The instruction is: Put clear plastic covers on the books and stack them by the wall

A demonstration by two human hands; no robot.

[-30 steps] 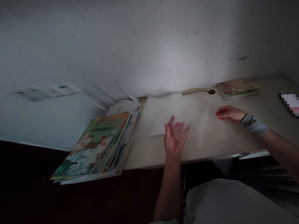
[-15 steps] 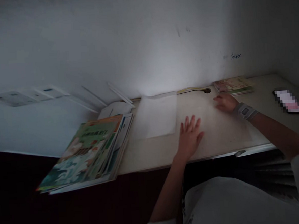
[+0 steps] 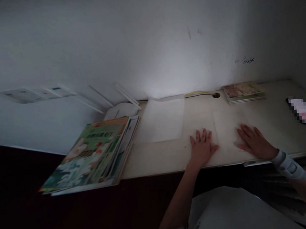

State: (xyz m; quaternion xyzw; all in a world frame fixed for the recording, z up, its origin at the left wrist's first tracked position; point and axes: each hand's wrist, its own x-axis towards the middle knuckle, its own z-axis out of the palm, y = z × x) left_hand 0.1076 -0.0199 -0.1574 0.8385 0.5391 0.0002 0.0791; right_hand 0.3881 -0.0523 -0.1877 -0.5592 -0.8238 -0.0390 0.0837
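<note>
My left hand (image 3: 202, 148) lies open and flat near the front edge of the desk (image 3: 155, 159), fingers spread and holding nothing. To its right, my right hand (image 3: 257, 143) also rests open on the desktop, with a grey wristband (image 3: 288, 165) at the wrist. Between the two hands runs a faint straight edge; I cannot tell whether it belongs to a thin sheet. A white sheet of paper (image 3: 163, 119) lies just left of and beyond my left hand, apart from the fingers.
A stack of picture books (image 3: 85, 153) overhangs the desk's left end. Small books (image 3: 243, 91) lie at the back right, near a cable hole (image 3: 216, 95) with yellow wires. A phone (image 3: 303, 110) sits at far right. Behind rises a white wall (image 3: 164, 41).
My right hand has come back from beside the small books toward the front edge and opened flat. My left hand stays flat on the desk. The view has shifted slightly.
</note>
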